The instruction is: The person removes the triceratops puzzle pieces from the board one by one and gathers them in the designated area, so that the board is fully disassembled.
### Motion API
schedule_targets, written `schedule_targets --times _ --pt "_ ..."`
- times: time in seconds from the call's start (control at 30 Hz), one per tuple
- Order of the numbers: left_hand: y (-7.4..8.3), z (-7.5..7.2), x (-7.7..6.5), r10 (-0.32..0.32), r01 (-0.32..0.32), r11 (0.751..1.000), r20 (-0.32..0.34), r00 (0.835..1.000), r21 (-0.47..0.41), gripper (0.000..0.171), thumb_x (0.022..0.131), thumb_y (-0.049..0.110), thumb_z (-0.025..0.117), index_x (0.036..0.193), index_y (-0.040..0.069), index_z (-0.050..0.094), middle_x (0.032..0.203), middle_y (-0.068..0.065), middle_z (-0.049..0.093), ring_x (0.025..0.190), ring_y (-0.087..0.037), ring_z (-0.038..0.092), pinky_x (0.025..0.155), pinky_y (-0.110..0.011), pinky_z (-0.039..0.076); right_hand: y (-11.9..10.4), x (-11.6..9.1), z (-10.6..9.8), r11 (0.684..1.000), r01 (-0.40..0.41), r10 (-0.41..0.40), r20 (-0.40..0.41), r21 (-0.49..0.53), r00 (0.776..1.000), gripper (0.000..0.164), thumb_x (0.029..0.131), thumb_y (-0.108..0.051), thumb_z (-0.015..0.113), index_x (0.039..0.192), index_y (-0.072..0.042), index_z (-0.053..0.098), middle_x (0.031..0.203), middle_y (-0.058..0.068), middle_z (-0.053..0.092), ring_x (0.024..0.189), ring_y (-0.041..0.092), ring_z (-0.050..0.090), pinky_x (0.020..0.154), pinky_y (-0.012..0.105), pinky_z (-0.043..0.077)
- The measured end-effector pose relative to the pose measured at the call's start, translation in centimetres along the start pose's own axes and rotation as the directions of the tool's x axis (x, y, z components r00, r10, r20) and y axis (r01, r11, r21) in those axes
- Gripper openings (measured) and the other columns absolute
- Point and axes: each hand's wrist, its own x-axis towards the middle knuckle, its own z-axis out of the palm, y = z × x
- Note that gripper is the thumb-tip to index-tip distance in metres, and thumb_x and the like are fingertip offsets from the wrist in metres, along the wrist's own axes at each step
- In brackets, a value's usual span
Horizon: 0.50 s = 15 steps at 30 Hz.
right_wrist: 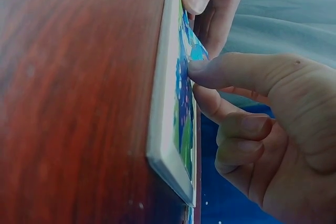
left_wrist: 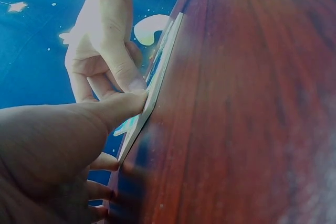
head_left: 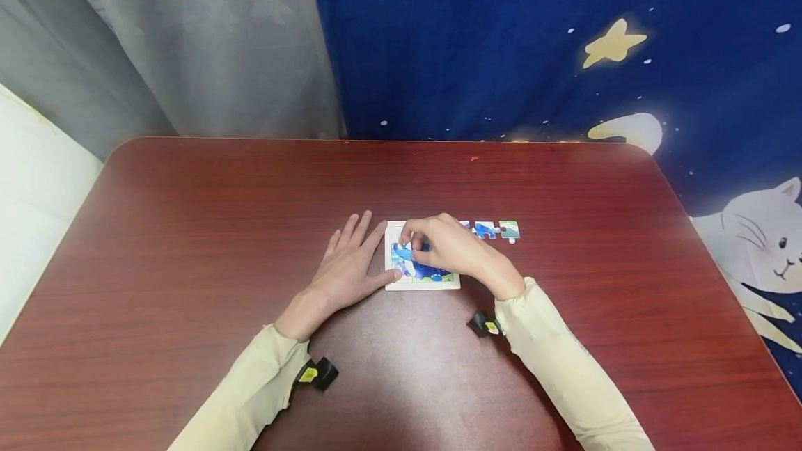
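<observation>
A small jigsaw puzzle board (head_left: 432,286) with a white border lies flat on the table, its picture blue, green and purple. My right hand (head_left: 447,246) is over its upper part and pinches a light-blue puzzle piece (right_wrist: 197,52) between thumb and finger. That piece is tilted up from the picture, near the board's left side. My left hand (head_left: 344,270) rests spread at the left of the board, its thumb on the lower left of the border. In the left wrist view both thumbs are close together at the board (left_wrist: 157,85). The right hand hides part of the picture.
Loose puzzle pieces lie in a row to the right of the board, among them a blue piece (head_left: 484,230) and a green one (head_left: 509,229). One is partly behind my right hand. The reddish-brown table (head_left: 219,228) ends at a grey and blue curtain (head_left: 451,40).
</observation>
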Motion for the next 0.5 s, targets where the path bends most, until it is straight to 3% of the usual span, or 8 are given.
schedule_targets --times 0.5 --pt "0.15 -0.03 -0.07 0.004 -0.005 1.0 -0.036 0.999 -0.009 0.081 0.084 0.05 0.062 0.147 0.01 0.029 0.153 -0.016 0.014 0.14 -0.032 0.006 0.108 -0.054 0.01 -0.11 0.03 -0.03 1.0 -0.018 0.018 0.018 -0.014 1.0 0.018 0.08 -0.007 0.07 0.096 -0.011 0.064 0.072 -0.008 0.058 0.069 0.012 0.056 0.069 0.026 0.045"
